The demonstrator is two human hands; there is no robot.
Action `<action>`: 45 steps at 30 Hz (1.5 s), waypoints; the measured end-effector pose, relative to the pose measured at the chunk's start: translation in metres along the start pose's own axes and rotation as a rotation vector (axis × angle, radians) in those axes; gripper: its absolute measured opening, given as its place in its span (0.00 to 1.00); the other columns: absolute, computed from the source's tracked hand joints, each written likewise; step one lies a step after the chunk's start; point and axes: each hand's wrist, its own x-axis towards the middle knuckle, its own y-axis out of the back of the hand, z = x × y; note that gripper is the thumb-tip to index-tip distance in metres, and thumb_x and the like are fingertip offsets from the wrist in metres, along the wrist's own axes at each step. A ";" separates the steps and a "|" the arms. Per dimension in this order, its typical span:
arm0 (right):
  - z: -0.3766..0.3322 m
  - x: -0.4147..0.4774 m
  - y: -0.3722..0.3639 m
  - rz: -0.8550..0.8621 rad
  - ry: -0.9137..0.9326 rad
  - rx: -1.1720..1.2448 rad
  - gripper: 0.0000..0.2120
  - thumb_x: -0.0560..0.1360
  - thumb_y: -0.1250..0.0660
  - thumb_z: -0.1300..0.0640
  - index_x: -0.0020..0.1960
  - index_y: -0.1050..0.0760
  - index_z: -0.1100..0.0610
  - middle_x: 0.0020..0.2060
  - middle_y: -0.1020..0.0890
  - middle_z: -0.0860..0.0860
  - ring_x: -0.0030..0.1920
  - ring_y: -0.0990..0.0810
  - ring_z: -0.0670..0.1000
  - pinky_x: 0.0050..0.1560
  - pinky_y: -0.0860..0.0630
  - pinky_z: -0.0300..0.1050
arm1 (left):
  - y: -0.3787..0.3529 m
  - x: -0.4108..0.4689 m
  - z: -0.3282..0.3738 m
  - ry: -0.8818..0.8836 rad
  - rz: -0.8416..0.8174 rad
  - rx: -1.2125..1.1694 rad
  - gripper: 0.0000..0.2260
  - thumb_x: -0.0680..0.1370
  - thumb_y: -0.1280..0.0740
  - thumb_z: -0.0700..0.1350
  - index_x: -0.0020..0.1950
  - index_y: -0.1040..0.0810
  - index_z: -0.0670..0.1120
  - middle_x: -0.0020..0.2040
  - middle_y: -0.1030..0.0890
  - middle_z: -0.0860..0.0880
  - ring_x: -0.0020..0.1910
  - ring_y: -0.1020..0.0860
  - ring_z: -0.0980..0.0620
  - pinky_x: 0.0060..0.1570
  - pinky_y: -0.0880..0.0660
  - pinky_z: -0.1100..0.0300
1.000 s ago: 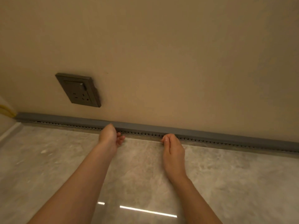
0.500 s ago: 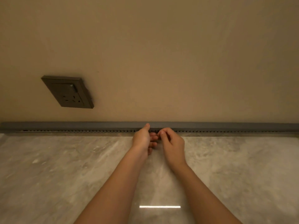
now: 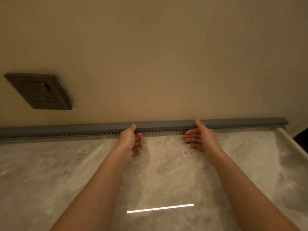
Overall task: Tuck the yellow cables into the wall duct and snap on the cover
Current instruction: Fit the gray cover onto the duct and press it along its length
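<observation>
Beige wall (image 3: 150, 55), duct cover (image 3: 166, 125) under both thumbs; left hand (image 3: 129, 140) loosely curled, right hand (image 3: 202, 139) with fingers straight

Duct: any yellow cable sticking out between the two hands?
No, between the left hand and right hand only the closed grey cover shows.

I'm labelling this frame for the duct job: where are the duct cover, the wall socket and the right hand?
duct cover (image 3: 163, 125): head view, on its flat grey face, mid-length.
wall socket (image 3: 40, 93): head view, middle of its dark faceplate.
right hand (image 3: 203, 139): head view, middle of the hand.
</observation>
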 end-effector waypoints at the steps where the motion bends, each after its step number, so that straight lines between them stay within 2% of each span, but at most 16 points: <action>1: 0.000 0.004 0.003 -0.003 0.007 0.005 0.26 0.77 0.41 0.44 0.33 0.21 0.63 0.28 0.17 0.56 0.27 0.19 0.50 0.23 0.26 0.37 | -0.001 0.000 0.000 -0.005 0.003 0.002 0.22 0.81 0.46 0.56 0.34 0.29 0.43 0.31 0.28 0.48 0.27 0.32 0.51 0.27 0.40 0.62; 4: 0.003 0.011 0.005 -0.011 0.077 0.024 0.25 0.78 0.40 0.51 0.29 0.21 0.63 0.25 0.18 0.55 0.28 0.20 0.52 0.25 0.24 0.36 | -0.004 0.000 -0.001 -0.025 0.024 0.003 0.21 0.81 0.46 0.56 0.35 0.29 0.43 0.31 0.29 0.48 0.27 0.32 0.51 0.28 0.37 0.61; 6: 0.006 0.013 0.006 -0.018 0.122 0.061 0.24 0.78 0.39 0.52 0.27 0.20 0.61 0.25 0.18 0.55 0.27 0.20 0.51 0.27 0.23 0.36 | -0.006 -0.001 -0.001 -0.038 0.041 -0.005 0.21 0.81 0.46 0.55 0.35 0.30 0.43 0.31 0.29 0.48 0.27 0.32 0.51 0.28 0.35 0.60; 10: 0.012 0.016 0.008 -0.051 0.175 0.109 0.24 0.78 0.38 0.53 0.26 0.20 0.59 0.24 0.18 0.54 0.27 0.19 0.49 0.32 0.21 0.36 | -0.012 -0.005 -0.002 -0.047 0.081 -0.040 0.21 0.81 0.46 0.55 0.36 0.30 0.43 0.32 0.30 0.47 0.28 0.31 0.50 0.30 0.29 0.56; 13: 0.016 0.017 0.006 -0.043 0.230 0.028 0.25 0.79 0.40 0.51 0.27 0.21 0.59 0.24 0.18 0.53 0.28 0.19 0.49 0.34 0.21 0.37 | -0.017 -0.005 -0.003 -0.051 0.134 -0.080 0.21 0.81 0.46 0.55 0.37 0.31 0.42 0.32 0.30 0.47 0.30 0.30 0.49 0.31 0.28 0.54; 16: 0.020 0.016 0.006 -0.017 0.286 -0.057 0.26 0.79 0.42 0.49 0.27 0.21 0.58 0.26 0.18 0.54 0.30 0.18 0.51 0.42 0.21 0.45 | -0.020 -0.004 -0.004 -0.053 0.186 -0.116 0.20 0.81 0.46 0.55 0.37 0.31 0.42 0.33 0.30 0.46 0.31 0.29 0.49 0.33 0.28 0.54; 20: 0.029 0.014 0.003 0.047 0.429 -0.157 0.26 0.80 0.45 0.47 0.27 0.23 0.52 0.24 0.19 0.47 0.29 0.19 0.48 0.41 0.21 0.46 | -0.023 0.000 -0.009 -0.087 0.238 -0.198 0.19 0.80 0.43 0.55 0.38 0.30 0.41 0.34 0.29 0.45 0.34 0.26 0.48 0.35 0.26 0.54; 24: 0.030 0.019 0.003 0.024 0.457 -0.174 0.27 0.80 0.46 0.47 0.27 0.22 0.53 0.23 0.20 0.47 0.27 0.20 0.47 0.39 0.21 0.47 | -0.039 0.004 -0.017 -0.189 0.426 -0.270 0.19 0.79 0.42 0.56 0.37 0.30 0.43 0.31 0.29 0.46 0.31 0.26 0.49 0.32 0.25 0.56; 27: 0.030 0.020 0.004 0.004 0.470 -0.176 0.27 0.80 0.46 0.48 0.28 0.22 0.55 0.23 0.20 0.49 0.28 0.20 0.49 0.41 0.21 0.50 | -0.060 -0.001 -0.027 -0.280 0.577 -0.226 0.20 0.79 0.40 0.56 0.35 0.29 0.43 0.30 0.28 0.45 0.26 0.28 0.48 0.27 0.26 0.54; 29: 0.031 0.020 0.004 0.001 0.478 -0.183 0.27 0.81 0.46 0.48 0.27 0.23 0.54 0.22 0.21 0.48 0.28 0.20 0.50 0.41 0.21 0.50 | -0.080 -0.005 -0.038 -0.320 0.550 -0.127 0.20 0.78 0.40 0.56 0.34 0.28 0.42 0.29 0.27 0.45 0.23 0.28 0.48 0.24 0.27 0.57; 32: 0.030 0.021 0.003 0.001 0.502 -0.211 0.28 0.81 0.47 0.49 0.26 0.23 0.53 0.21 0.21 0.48 0.28 0.20 0.50 0.41 0.21 0.50 | -0.113 -0.009 -0.045 -0.306 0.352 -0.049 0.21 0.77 0.39 0.57 0.36 0.24 0.40 0.28 0.26 0.46 0.18 0.30 0.52 0.21 0.30 0.63; 34: 0.030 0.023 0.003 0.024 0.535 -0.242 0.28 0.81 0.48 0.49 0.28 0.21 0.55 0.23 0.19 0.51 0.29 0.19 0.52 0.41 0.22 0.51 | -0.132 -0.010 -0.044 -0.263 0.256 -0.046 0.22 0.77 0.39 0.58 0.39 0.23 0.40 0.28 0.25 0.46 0.17 0.30 0.54 0.22 0.30 0.63; 38: 0.032 0.026 0.001 0.052 0.538 -0.247 0.27 0.81 0.46 0.51 0.32 0.18 0.59 0.28 0.17 0.58 0.32 0.18 0.57 0.41 0.22 0.54 | -0.149 -0.001 -0.049 -0.265 0.272 -0.077 0.22 0.78 0.41 0.57 0.37 0.25 0.40 0.28 0.26 0.47 0.22 0.29 0.51 0.29 0.30 0.59; 45: 0.031 0.023 0.001 0.067 0.489 -0.215 0.25 0.80 0.44 0.50 0.31 0.19 0.58 0.25 0.18 0.55 0.29 0.19 0.52 0.40 0.21 0.53 | -0.145 0.008 -0.054 -0.284 0.233 -0.091 0.23 0.78 0.41 0.57 0.31 0.26 0.41 0.26 0.24 0.44 0.23 0.28 0.49 0.29 0.30 0.59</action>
